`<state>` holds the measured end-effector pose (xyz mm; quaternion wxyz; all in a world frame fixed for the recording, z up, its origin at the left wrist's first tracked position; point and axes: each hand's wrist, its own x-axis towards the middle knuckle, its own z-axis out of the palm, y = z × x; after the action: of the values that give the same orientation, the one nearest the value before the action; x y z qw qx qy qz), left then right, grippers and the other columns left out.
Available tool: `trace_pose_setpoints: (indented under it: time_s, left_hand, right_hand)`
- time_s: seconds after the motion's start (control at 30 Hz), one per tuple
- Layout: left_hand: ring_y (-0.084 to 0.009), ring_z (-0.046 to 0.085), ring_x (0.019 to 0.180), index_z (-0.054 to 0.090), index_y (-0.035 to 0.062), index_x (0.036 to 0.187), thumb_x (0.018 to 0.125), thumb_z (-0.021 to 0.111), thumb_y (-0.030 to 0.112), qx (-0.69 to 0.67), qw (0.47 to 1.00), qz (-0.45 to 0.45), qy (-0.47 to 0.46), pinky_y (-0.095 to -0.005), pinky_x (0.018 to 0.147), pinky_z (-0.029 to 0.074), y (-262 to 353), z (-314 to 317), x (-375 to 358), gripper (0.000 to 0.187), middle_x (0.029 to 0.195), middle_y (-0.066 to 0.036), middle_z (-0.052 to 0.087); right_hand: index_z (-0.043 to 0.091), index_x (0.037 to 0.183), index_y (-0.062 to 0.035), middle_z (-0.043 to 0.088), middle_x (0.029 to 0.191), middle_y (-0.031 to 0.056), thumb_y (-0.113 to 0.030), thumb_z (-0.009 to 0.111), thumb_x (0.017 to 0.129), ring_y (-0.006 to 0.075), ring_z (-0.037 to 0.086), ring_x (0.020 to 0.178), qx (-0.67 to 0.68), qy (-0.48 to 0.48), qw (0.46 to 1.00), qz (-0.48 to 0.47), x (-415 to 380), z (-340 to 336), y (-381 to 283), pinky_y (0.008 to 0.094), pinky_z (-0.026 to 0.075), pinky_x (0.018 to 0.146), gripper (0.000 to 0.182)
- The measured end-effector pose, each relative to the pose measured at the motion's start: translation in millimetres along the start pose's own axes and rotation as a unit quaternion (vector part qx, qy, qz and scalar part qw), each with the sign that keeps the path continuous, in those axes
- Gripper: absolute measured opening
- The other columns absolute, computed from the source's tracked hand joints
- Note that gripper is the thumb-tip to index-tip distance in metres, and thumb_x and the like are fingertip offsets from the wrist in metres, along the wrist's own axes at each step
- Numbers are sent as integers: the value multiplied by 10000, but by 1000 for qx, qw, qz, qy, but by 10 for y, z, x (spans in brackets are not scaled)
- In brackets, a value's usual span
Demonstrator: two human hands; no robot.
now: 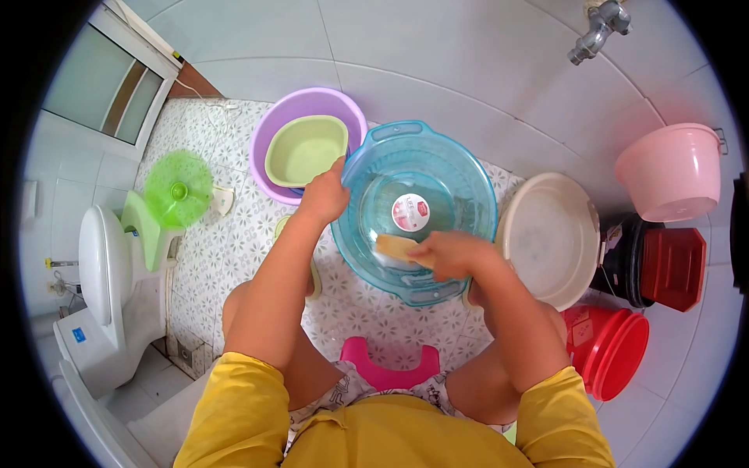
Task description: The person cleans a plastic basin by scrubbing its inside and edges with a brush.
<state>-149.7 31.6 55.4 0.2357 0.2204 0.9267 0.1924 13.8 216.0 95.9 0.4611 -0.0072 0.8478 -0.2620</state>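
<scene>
A translucent blue plastic basin [372,273] stands tilted in front of me, with a round white and red sticker [410,212] on its bottom. My left hand [326,193] is closed on the basin's left rim. Inside the basin, my right hand [452,255] grips a tan scrub brush [395,247] by its handle. The brush lies against the inner wall just below the sticker, and its bristles are mostly hidden.
Behind my left hand sit a purple basin [269,129] and a light green basin [306,150]. To the right are a cream basin [550,242], red buckets [616,355] and a hanging pink bucket [671,173]. A toilet [101,265] stands left; a pink stool [390,374] is below me.
</scene>
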Motion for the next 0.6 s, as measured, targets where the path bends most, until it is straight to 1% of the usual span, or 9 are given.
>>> trace_pose_setpoints:
  time_s: [0.07, 0.17, 0.2, 0.27, 0.37, 0.4, 0.47, 0.57, 0.6]
  left_hand:
    - [-396, 578, 985, 336, 79, 1370, 805, 567, 110, 9, 1000, 0, 5, -444, 862, 446, 18, -6, -17, 611, 1052, -258, 599]
    - [-398, 576, 988, 327, 79, 1376, 810, 560, 109, 14, 1000, 0, 4, -442, 864, 445, 37, 5, -13, 612, 1055, -261, 597]
    - [-399, 574, 992, 327, 79, 1375, 812, 557, 108, 13, 1000, -1, 2, -441, 866, 444, 36, 5, -7, 610, 1058, -263, 595]
    - [-398, 574, 993, 330, 81, 1374, 813, 554, 106, 12, 1000, 8, 11, -442, 867, 444, 34, 20, 3, 605, 1060, -263, 594]
    - [-398, 574, 992, 339, 83, 1367, 814, 549, 103, 4, 1000, 17, 18, -445, 869, 445, 10, 36, 27, 592, 1060, -263, 593]
    - [-399, 574, 991, 346, 84, 1362, 814, 547, 103, -3, 1000, 18, 18, -446, 869, 445, 11, 25, 25, 583, 1059, -264, 593]
    - [-398, 579, 976, 362, 47, 1343, 806, 529, 80, -4, 999, 27, 22, -455, 865, 448, 19, 8, 12, 563, 1043, -263, 598]
    - [-396, 586, 961, 381, 14, 1322, 802, 504, 58, 2, 999, 33, 27, -465, 860, 451, 22, 21, 11, 536, 1023, -261, 605]
    - [-394, 586, 960, 383, 17, 1320, 806, 498, 60, 9, 999, 32, 28, -466, 858, 451, 25, 21, 13, 528, 1017, -260, 607]
  right_hand:
    - [573, 1214, -224, 641, 983, 136, -99, 609, 687, 312, 623, 912, 33, 149, 988, -27, 148, 134, -21, 388, 499, 781, 542]
    - [558, 1224, -227, 638, 958, 141, -76, 555, 703, 320, 620, 910, 129, 213, 968, 14, 252, 105, -136, 403, 494, 781, 543]
    - [558, 1224, -227, 638, 958, 141, -76, 555, 703, 320, 620, 910, 129, 213, 968, 14, 299, 101, -140, 403, 494, 781, 543]
    - [537, 1244, -233, 635, 971, 148, -90, 562, 700, 326, 617, 921, 83, 325, 940, 63, 432, 120, -100, 416, 487, 797, 563]
    - [529, 1248, -227, 635, 1000, 147, -130, 587, 701, 332, 615, 931, 84, 349, 932, 50, 553, 172, 46, 431, 485, 798, 559]
    - [529, 1248, -227, 635, 1000, 147, -130, 587, 701, 332, 615, 931, 82, 348, 933, 50, 515, 133, 31, 431, 485, 798, 559]
    - [454, 1327, -285, 619, 1020, 155, -66, 652, 632, 304, 612, 902, 96, 187, 977, 38, 394, 43, 4, 390, 487, 783, 754]
    - [586, 1204, -211, 652, 964, 115, -84, 652, 615, 305, 632, 894, 31, 47, 998, 10, 106, -62, -90, 392, 494, 761, 606]
    - [586, 1204, -211, 652, 964, 115, -84, 652, 615, 305, 632, 894, 29, 46, 998, 9, 68, -75, -57, 392, 494, 761, 606]
